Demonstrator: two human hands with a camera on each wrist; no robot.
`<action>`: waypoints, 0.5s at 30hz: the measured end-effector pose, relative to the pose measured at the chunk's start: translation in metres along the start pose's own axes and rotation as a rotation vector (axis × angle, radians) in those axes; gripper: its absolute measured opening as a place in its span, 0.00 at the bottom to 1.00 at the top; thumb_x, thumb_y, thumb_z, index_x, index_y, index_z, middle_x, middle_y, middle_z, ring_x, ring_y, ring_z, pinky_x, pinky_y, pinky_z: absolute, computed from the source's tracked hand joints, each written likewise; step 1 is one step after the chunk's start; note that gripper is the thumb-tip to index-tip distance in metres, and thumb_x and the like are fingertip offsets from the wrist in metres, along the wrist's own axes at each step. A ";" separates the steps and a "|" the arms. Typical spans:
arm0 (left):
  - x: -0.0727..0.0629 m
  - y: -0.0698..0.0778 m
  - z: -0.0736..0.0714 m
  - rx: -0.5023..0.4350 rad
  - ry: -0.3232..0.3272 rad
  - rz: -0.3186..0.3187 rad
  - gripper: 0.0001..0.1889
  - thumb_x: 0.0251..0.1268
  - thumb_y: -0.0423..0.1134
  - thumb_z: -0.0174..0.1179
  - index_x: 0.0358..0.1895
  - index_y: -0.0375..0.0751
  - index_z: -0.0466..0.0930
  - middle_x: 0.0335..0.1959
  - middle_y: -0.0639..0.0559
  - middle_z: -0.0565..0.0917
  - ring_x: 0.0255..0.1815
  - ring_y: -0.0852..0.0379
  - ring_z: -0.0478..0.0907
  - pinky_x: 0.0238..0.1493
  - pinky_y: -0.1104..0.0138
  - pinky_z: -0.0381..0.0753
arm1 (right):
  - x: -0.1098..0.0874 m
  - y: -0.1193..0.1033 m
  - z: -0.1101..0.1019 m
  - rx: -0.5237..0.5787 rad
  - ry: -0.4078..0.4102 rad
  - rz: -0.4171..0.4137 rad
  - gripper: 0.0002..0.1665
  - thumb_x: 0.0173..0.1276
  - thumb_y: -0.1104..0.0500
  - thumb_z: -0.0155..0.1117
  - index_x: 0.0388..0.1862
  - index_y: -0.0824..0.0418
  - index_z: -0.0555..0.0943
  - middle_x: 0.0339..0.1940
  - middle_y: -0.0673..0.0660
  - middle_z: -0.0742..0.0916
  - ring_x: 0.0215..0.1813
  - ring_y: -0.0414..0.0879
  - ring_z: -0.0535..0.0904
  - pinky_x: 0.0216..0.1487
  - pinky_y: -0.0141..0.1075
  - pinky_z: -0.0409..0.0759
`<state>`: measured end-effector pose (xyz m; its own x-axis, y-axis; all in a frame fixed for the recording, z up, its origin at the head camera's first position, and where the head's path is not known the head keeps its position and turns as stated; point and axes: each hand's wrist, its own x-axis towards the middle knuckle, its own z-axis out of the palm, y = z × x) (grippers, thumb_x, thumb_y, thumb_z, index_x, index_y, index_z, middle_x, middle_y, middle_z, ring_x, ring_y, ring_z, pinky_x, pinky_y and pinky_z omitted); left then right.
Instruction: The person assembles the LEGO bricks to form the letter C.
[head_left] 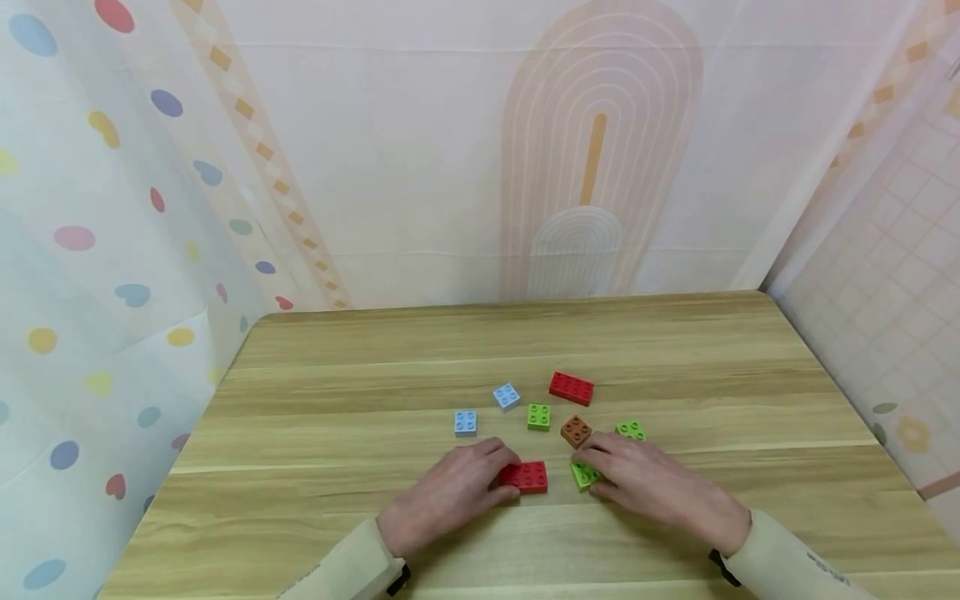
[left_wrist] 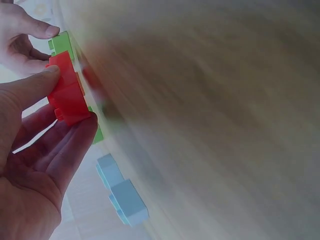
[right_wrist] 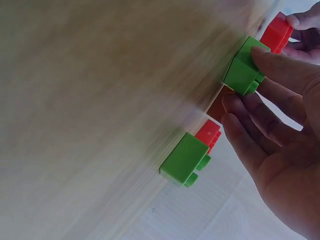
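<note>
My left hand (head_left: 461, 489) pinches a long red building brick (head_left: 528, 477) between thumb and fingers, down at the table's near part. In the left wrist view the thumb lies on one side of the red brick (left_wrist: 69, 90). To the right, my right hand (head_left: 643, 477) grips a square green brick (head_left: 584, 475), its thumb pressed to the near side. The right wrist view shows this green brick (right_wrist: 245, 67) partly covered by the thumb. Just beyond the right fingers sits a brown brick (head_left: 576, 431). A second green brick (head_left: 631, 430) is partly hidden behind that hand.
Two light blue bricks, one nearer (head_left: 465, 423) and one farther (head_left: 506, 397), lie beyond my left hand. Between the hands and farther back are another green brick (head_left: 538, 417) and a red brick (head_left: 572, 388). Patterned curtains (head_left: 420, 167) border the wooden table (head_left: 322, 433).
</note>
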<state>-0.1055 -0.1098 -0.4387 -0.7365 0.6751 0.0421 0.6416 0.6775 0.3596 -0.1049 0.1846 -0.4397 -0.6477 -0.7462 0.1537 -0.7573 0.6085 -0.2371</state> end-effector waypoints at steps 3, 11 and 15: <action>0.003 0.002 0.002 0.012 -0.009 0.008 0.16 0.69 0.45 0.70 0.53 0.42 0.84 0.43 0.57 0.82 0.38 0.66 0.78 0.40 0.73 0.82 | -0.001 0.000 0.000 0.014 -0.006 0.014 0.23 0.66 0.56 0.77 0.58 0.60 0.85 0.52 0.51 0.85 0.53 0.43 0.82 0.53 0.40 0.86; 0.007 0.003 0.006 0.049 -0.021 0.014 0.16 0.67 0.46 0.72 0.52 0.43 0.85 0.43 0.56 0.83 0.39 0.66 0.80 0.40 0.73 0.82 | -0.004 -0.001 -0.003 0.094 -0.004 0.090 0.22 0.69 0.55 0.75 0.58 0.61 0.84 0.49 0.50 0.83 0.47 0.38 0.79 0.47 0.34 0.85; 0.009 0.003 0.008 0.064 -0.020 0.022 0.16 0.66 0.46 0.72 0.51 0.43 0.85 0.43 0.56 0.84 0.40 0.66 0.80 0.41 0.73 0.82 | -0.004 -0.003 -0.004 0.128 0.007 0.122 0.22 0.68 0.56 0.75 0.58 0.62 0.84 0.49 0.49 0.82 0.44 0.36 0.78 0.44 0.32 0.84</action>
<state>-0.1085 -0.0999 -0.4444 -0.7181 0.6953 0.0302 0.6703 0.6793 0.2989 -0.1007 0.1865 -0.4356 -0.7353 -0.6666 0.1224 -0.6562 0.6550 -0.3747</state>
